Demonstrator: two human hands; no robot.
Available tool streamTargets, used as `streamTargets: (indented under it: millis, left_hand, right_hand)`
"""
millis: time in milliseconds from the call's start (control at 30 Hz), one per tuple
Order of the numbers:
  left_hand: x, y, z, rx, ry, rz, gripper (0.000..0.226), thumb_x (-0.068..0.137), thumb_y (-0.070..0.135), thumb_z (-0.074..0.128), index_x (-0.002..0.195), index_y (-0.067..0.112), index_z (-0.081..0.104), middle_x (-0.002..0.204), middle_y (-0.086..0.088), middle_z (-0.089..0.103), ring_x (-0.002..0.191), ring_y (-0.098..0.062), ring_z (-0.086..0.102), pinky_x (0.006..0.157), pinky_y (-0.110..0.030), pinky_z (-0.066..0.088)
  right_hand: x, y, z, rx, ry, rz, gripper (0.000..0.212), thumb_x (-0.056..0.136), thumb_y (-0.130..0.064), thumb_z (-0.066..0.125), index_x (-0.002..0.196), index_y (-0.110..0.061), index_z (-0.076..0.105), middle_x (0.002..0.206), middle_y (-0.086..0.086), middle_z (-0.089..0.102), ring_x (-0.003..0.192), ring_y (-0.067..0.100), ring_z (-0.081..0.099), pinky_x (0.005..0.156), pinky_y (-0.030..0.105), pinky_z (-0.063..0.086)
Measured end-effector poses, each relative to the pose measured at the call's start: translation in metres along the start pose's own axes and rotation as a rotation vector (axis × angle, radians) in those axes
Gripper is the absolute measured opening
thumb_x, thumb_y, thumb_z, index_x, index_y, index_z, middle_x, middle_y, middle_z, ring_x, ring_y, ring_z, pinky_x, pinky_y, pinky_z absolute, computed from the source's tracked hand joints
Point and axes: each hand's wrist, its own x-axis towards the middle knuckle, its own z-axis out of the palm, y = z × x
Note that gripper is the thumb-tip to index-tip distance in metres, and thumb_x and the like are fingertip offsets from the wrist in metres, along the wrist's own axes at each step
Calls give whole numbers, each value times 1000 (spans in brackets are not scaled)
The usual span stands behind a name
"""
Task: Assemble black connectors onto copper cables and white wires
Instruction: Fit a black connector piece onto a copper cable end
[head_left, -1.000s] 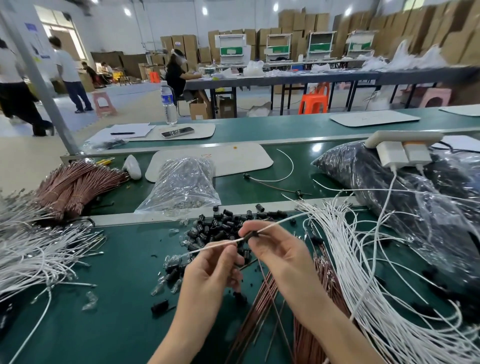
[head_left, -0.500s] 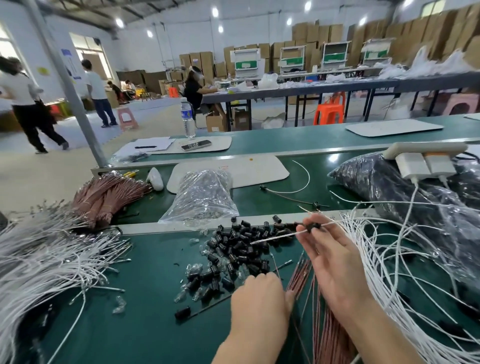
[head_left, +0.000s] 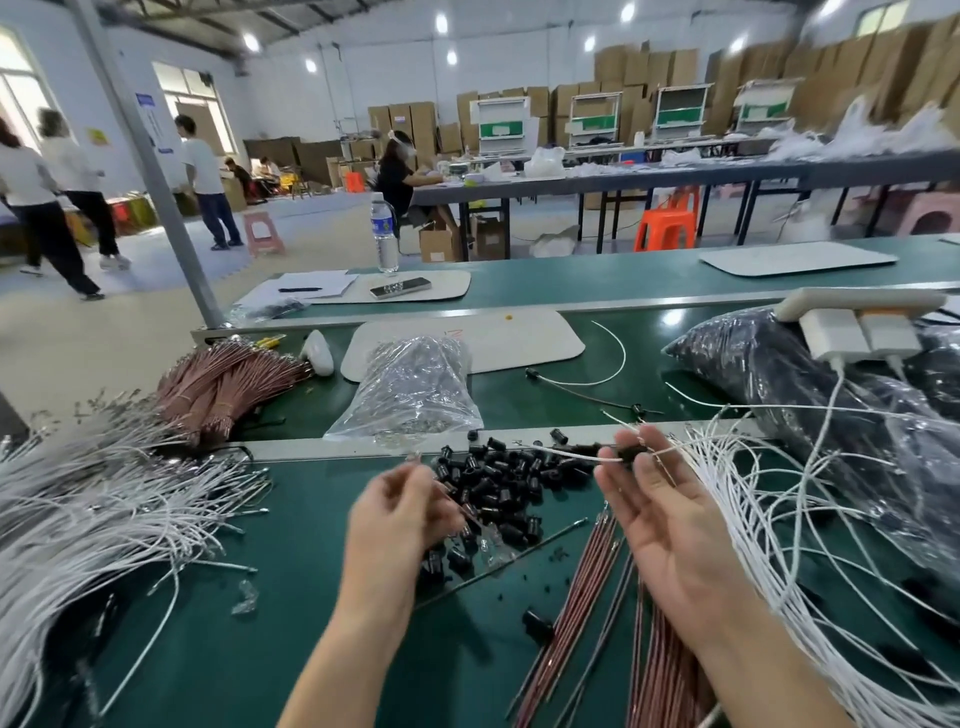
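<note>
Though blurred, left hand (head_left: 392, 519) of unclear grip, right hand (head_left: 670, 525) around white wire (head_left: 566, 453); clear bag (head_left: 415, 374) of small parts (head_left: 415, 426).

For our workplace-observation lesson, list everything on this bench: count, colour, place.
black connectors: many, black, loose pile on the belt
white wires: two heaps, white, left and right
copper cables: tied bundle back left, more loose beside the right forearm
clear bag: one, transparent, behind the connectors
dark bag: one, black, right
power strip: one, white, on the dark bag
water bottle: one, clear, far bench
left hand: over the connectors, seems to pinch a copper cable, blurred
right hand: pinches a white wire carrying a black connector
</note>
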Motion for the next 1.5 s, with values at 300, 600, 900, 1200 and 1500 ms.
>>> streamTargets:
  millis: [300,600,900,1200,1500]
  left_hand:
    - [-6,4,-9,-484,100,167,10,89,20,65,98,19,69,95,-5,75,85,-16,74,74,-26,62]
    - [-7,-3,-14,-206,152,272,8,84,35,68,86,31,74,87,6,74,76,-6,66,67,-22,57]
    - [-13,-23,10,-27,142,280,27,80,42,71,93,19,69,73,6,69,62,-8,62,61,-13,51]
    - [-12,-29,11,-38,109,204,24,77,47,73,88,26,72,74,4,70,65,-11,62,65,-22,54]
    - [-7,-34,13,-281,26,-52,32,74,35,77,96,12,70,90,-2,76,71,-6,67,58,-21,56]
  right_hand:
    - [-4,23,4,-91,-1,127,36,83,-1,62,118,-5,67,103,19,74,99,30,74,80,32,62]
    - [0,21,0,-65,-3,132,32,88,-3,60,110,-18,78,108,7,75,91,21,75,75,34,62]
    - [-1,26,4,-143,-65,123,32,86,-4,62,107,-21,79,116,7,74,96,22,74,77,33,62]
    - [0,28,2,-135,-81,128,37,85,-1,62,118,-13,73,122,11,73,101,27,74,83,35,62]
    - [-4,28,5,9,-85,171,31,88,4,60,100,-15,81,124,16,71,104,29,74,80,34,61]
